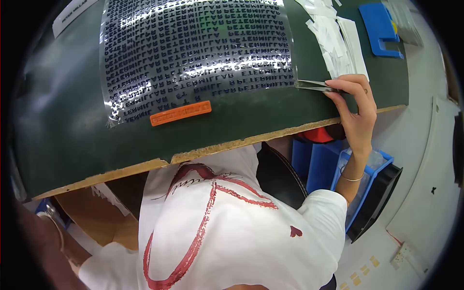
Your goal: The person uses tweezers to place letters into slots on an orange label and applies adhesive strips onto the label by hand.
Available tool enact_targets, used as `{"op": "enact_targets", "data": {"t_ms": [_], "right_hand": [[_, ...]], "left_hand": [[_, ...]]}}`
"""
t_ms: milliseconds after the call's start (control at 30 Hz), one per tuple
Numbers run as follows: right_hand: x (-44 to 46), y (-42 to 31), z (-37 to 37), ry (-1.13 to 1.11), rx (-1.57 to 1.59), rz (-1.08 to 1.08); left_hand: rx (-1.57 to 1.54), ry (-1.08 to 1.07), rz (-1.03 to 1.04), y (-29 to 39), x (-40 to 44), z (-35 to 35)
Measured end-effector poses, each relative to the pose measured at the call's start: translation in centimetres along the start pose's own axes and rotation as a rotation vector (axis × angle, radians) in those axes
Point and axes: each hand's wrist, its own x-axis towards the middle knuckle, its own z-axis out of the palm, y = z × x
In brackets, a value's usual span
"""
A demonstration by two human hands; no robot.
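My right hand [355, 99] is at the right side of the green table [251, 113]. Its thumb and fingers pinch metal tweezers [314, 86], whose tips point left at the lower right corner of a clear film sheet [193, 53]. Rows of dark letters cover this sheet, with gaps in the lowest rows. Below the film lies an orange strip [180, 113] with raised lettering. My left arm [72, 249] hangs at the lower left with a band at the wrist; the left hand there is dark and blurred, so its fingers cannot be made out.
White paper slips [333, 41] lie heaped right of the film. A blue plastic holder [379, 29] sits near the far right corner. A white lettered label [72, 17] is at top left. Below the table's worn front edge [270, 137] stand blue bins [314, 162].
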Motion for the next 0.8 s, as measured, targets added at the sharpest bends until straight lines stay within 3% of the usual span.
{"op": "enact_targets", "data": {"t_ms": [567,667,800], "right_hand": [[0.5,-0.3,0.5,0.048,0.015,-0.014],[0.4,-0.2,0.4,0.042,-0.005,-0.003],[-0.1,-0.2,1.0,0.111,0.049,0.021]], "left_hand": [[0.503,0.138,0.145,-0.9,4.0,0.6],[0.665,0.141,0.306,-1.8,6.4,-0.4],[0.934,0.226,0.689,-1.8,9.3,-1.8]]}}
